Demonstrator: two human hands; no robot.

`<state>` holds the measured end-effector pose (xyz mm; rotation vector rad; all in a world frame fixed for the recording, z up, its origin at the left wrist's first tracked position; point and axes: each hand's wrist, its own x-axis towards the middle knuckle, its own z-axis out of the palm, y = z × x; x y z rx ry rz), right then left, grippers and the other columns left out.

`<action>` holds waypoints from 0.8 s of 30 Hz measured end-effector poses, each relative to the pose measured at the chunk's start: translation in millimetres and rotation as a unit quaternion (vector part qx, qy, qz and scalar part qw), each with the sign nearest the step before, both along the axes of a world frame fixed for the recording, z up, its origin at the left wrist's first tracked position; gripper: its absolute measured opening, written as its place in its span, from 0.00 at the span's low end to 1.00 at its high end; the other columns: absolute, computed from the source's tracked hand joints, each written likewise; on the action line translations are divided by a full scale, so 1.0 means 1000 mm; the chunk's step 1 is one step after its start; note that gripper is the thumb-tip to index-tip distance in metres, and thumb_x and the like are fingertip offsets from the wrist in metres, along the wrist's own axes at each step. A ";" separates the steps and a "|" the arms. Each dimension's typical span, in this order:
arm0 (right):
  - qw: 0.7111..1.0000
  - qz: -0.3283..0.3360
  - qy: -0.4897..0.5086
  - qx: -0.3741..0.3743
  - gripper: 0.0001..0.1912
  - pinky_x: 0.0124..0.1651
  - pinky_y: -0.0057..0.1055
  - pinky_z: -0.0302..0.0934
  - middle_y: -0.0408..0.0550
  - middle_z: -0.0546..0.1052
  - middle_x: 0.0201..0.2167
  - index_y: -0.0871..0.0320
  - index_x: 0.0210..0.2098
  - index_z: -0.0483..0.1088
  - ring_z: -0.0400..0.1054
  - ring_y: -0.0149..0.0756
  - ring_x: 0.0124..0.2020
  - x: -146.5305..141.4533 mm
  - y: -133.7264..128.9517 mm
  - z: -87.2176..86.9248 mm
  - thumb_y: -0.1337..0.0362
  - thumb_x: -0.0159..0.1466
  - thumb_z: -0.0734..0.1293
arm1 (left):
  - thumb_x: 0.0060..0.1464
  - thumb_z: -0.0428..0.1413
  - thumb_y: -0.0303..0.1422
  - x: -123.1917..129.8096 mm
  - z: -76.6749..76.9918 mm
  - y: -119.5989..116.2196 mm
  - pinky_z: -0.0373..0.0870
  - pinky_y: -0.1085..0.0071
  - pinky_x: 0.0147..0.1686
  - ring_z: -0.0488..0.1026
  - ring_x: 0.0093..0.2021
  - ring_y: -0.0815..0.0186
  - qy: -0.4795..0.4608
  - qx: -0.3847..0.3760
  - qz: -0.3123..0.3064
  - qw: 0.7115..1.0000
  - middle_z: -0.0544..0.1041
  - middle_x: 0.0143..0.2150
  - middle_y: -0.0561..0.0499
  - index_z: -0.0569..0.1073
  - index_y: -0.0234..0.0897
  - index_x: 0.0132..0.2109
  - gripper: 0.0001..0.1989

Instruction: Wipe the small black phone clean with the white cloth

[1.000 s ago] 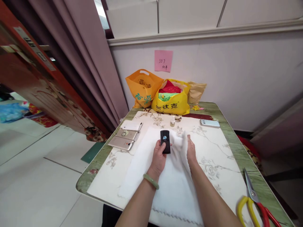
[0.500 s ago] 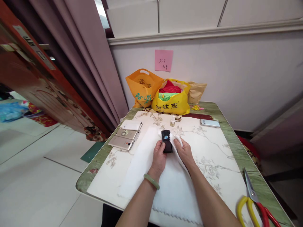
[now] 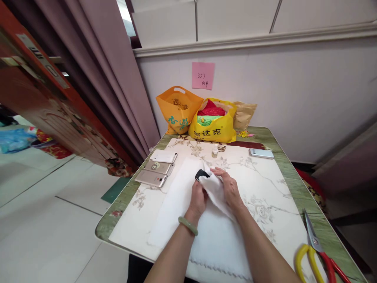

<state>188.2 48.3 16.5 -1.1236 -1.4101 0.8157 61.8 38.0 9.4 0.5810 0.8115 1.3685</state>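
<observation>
In the head view, my left hand (image 3: 198,197) is closed around the lower end of a small black mobile phone (image 3: 202,174), tilted over the mat. My right hand (image 3: 230,190) holds a raised flap of white cloth (image 3: 216,190) against the phone's right side, fingers reaching left over the fold. The flap covers much of the phone and hides some fingertips of both hands. The rest of the cloth lies flat beneath my wrists. A green bangle (image 3: 188,226) circles my left wrist.
Three phones (image 3: 158,167) lie in an overlapping row at left. A silver phone (image 3: 261,153) is at the right rear, a small bottle (image 3: 215,151) at centre. Large scissors (image 3: 314,243) rest by the right edge. An orange bag (image 3: 178,110) and a yellow bag (image 3: 214,125) stand behind.
The black phone has tilted to the left, and the cloth flap has come across it, covering most of its face. My right hand's fingers have stretched out over the fold.
</observation>
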 end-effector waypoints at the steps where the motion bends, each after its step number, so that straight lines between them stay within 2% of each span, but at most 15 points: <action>1: 0.999 0.006 -0.037 0.024 0.24 0.62 0.41 0.52 0.50 0.75 0.52 0.55 0.45 0.74 0.63 0.42 0.58 -0.002 -0.001 0.001 0.48 0.68 0.55 | 0.50 0.59 0.45 0.000 -0.001 0.001 0.71 0.65 0.40 0.75 0.38 0.61 -0.015 -0.006 0.000 1.000 0.80 0.38 0.46 0.75 0.33 0.44 0.20; 3: 0.991 -0.016 -0.121 0.059 0.22 0.62 0.43 0.52 0.51 0.73 0.55 0.53 0.49 0.73 0.62 0.45 0.58 -0.006 -0.003 0.003 0.47 0.63 0.64 | 0.52 0.56 0.49 -0.001 -0.004 0.004 0.71 0.65 0.42 0.75 0.41 0.59 -0.037 -0.020 0.004 0.999 0.80 0.40 0.45 0.74 0.33 0.47 0.24; 5: 0.977 -0.048 -0.196 0.074 0.30 0.61 0.46 0.53 0.54 0.71 0.56 0.54 0.54 0.70 0.63 0.48 0.58 -0.011 -0.005 0.003 0.46 0.56 0.70 | 0.52 0.56 0.51 -0.001 -0.007 0.005 0.70 0.65 0.44 0.75 0.44 0.59 -0.043 -0.027 0.023 0.998 0.79 0.42 0.45 0.74 0.34 0.49 0.26; 6: 0.971 -0.060 -0.220 0.075 0.32 0.60 0.46 0.53 0.55 0.72 0.55 0.54 0.54 0.69 0.63 0.49 0.56 -0.014 -0.007 0.004 0.47 0.54 0.71 | 0.52 0.56 0.51 -0.001 -0.008 0.006 0.70 0.65 0.45 0.75 0.45 0.59 -0.044 -0.030 0.036 0.998 0.79 0.43 0.45 0.74 0.34 0.49 0.26; 8: 0.970 -0.069 -0.228 0.051 0.30 0.57 0.43 0.57 0.53 0.75 0.51 0.53 0.53 0.71 0.66 0.48 0.52 -0.019 -0.010 0.005 0.48 0.54 0.71 | 0.51 0.57 0.51 -0.001 -0.008 0.006 0.69 0.65 0.46 0.75 0.46 0.59 -0.048 -0.037 0.053 0.997 0.79 0.43 0.44 0.74 0.34 0.48 0.26; 11: 0.988 -0.047 -0.141 -0.047 0.21 0.45 0.35 0.62 0.49 0.78 0.40 0.54 0.44 0.76 0.71 0.43 0.41 -0.021 -0.010 0.005 0.47 0.57 0.68 | 0.51 0.58 0.50 -0.001 -0.005 0.005 0.70 0.65 0.46 0.75 0.46 0.59 -0.065 -0.044 0.041 0.996 0.79 0.44 0.44 0.75 0.33 0.47 0.25; 13: 0.990 -0.043 -0.076 -0.113 0.21 0.39 0.31 0.62 0.46 0.78 0.33 0.56 0.37 0.78 0.71 0.40 0.35 -0.017 -0.006 0.003 0.45 0.58 0.66 | 0.50 0.58 0.50 -0.001 -0.003 0.004 0.70 0.65 0.45 0.75 0.46 0.59 -0.068 -0.043 0.033 0.996 0.79 0.43 0.44 0.75 0.33 0.46 0.25; 16: 0.981 -0.122 -0.035 -0.147 0.27 0.35 0.29 0.59 0.45 0.76 0.26 0.60 0.32 0.77 0.68 0.39 0.31 -0.005 0.000 -0.002 0.41 0.58 0.63 | 0.49 0.59 0.51 -0.002 -0.003 0.003 0.71 0.66 0.42 0.75 0.43 0.59 -0.056 -0.044 0.046 0.996 0.79 0.41 0.45 0.75 0.33 0.44 0.25; 18: 0.971 -0.186 -0.001 -0.149 0.31 0.34 0.30 0.58 0.46 0.76 0.26 0.61 0.33 0.76 0.67 0.39 0.31 0.003 0.003 -0.004 0.38 0.60 0.59 | 0.48 0.60 0.51 -0.002 -0.007 0.004 0.71 0.66 0.39 0.75 0.40 0.61 -0.048 -0.048 0.059 0.996 0.79 0.38 0.46 0.74 0.34 0.43 0.25; 20: 0.964 -0.214 0.052 -0.150 0.35 0.36 0.30 0.60 0.49 0.77 0.30 0.62 0.37 0.76 0.68 0.40 0.34 0.008 0.005 -0.005 0.37 0.62 0.55 | 0.48 0.61 0.50 -0.003 -0.011 0.005 0.71 0.67 0.37 0.75 0.37 0.63 -0.037 -0.049 0.067 0.996 0.78 0.36 0.49 0.73 0.34 0.41 0.24; 22: 0.965 -0.195 0.105 -0.143 0.37 0.39 0.31 0.61 0.51 0.79 0.34 0.61 0.42 0.76 0.70 0.41 0.38 0.010 0.006 -0.003 0.37 0.64 0.51 | 0.48 0.61 0.50 -0.003 -0.013 0.005 0.71 0.69 0.36 0.75 0.36 0.64 -0.018 -0.047 0.061 0.997 0.77 0.34 0.50 0.73 0.34 0.39 0.22; 24: 0.973 -0.123 0.129 -0.144 0.37 0.39 0.32 0.62 0.51 0.79 0.33 0.61 0.41 0.77 0.71 0.41 0.37 0.009 0.005 0.000 0.38 0.64 0.50 | 0.49 0.60 0.49 -0.002 -0.011 0.004 0.71 0.69 0.36 0.75 0.36 0.63 -0.002 -0.036 0.041 0.998 0.78 0.34 0.49 0.73 0.34 0.39 0.21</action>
